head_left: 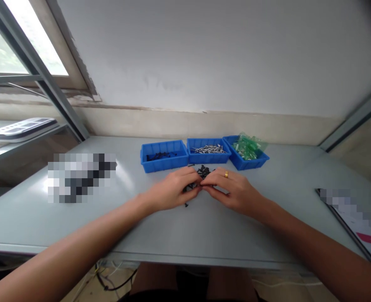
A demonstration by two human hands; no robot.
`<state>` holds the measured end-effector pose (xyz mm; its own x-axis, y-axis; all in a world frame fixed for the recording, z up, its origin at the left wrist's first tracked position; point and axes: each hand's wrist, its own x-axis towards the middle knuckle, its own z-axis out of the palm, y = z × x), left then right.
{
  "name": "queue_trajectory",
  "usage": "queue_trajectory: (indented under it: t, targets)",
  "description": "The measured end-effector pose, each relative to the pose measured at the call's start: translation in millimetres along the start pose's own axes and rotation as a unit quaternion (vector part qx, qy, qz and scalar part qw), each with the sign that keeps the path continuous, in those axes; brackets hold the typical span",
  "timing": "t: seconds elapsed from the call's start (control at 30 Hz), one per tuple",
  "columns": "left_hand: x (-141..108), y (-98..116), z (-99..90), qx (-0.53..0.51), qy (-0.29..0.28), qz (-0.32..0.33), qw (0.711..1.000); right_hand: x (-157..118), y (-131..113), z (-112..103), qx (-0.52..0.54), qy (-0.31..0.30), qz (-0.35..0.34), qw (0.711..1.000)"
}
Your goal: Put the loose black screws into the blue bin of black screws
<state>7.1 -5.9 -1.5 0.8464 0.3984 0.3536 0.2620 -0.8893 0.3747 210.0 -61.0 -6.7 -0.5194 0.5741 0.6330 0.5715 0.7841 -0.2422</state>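
A heap of small black screws (203, 171) lies on the grey table in front of the blue bins. My left hand (172, 188) curls in from the left, its thumb and fingers closed around some of these screws. From the other side comes my right hand (232, 188), with a gold ring on one finger. Its fingertips are pinched together and meet the left fingertips over the near side of the heap. What the right fingertips hold, if anything, is hidden. A loose black screw (186, 205) lies just below my left thumb.
Behind the hands stand a blue bin (164, 164) with black screws, another blue bin (208, 158) with silver screws or nails, and a third bin (252, 163) with green plastic bags. A tablet-like device (345, 226) lies right. A blurred object (81, 178) is left.
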Motion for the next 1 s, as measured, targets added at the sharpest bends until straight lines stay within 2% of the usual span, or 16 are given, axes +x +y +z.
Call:
queue_trajectory:
  t: [0.13,0.23,0.33,0.43,0.6,0.7,0.87,1.0]
  targets:
    - [0.0,1.0,-1.9,-0.008,0.031,-0.021,0.999,1.3,2.5,-2.2,-0.012,-0.003,0.039,0.999]
    - [-0.2,-0.5,-2.6,0.001,0.062,-0.038,0.997,1.7,6.9,-0.5,-0.012,-0.047,0.086,0.995]
    - [-0.3,-0.4,-2.8,0.012,0.055,-0.029,0.998,1.4,7.3,3.8,-0.001,-0.102,0.104,0.989]
    - [-0.3,0.8,-3.5,0.015,0.040,-0.010,0.999,1.1,5.1,5.9,0.008,-0.124,0.108,0.986]
    - [0.0,-1.3,-4.6,0.011,0.064,-0.023,0.998,1.7,6.6,-0.1,0.010,-0.068,0.123,0.990]
    - [0.8,-3.0,-4.1,0.000,0.050,-0.029,0.998,2.4,6.1,-3.4,0.012,-0.029,0.117,0.993]
    - [2.1,0.2,-1.5,-0.037,-0.009,-0.014,0.999,1.6,-1.0,-0.3,0.032,-0.026,0.078,0.996]
    - [2.9,2.1,-1.7,-0.049,-0.021,-0.016,0.998,0.7,-0.5,1.0,0.032,-0.025,0.071,0.997]
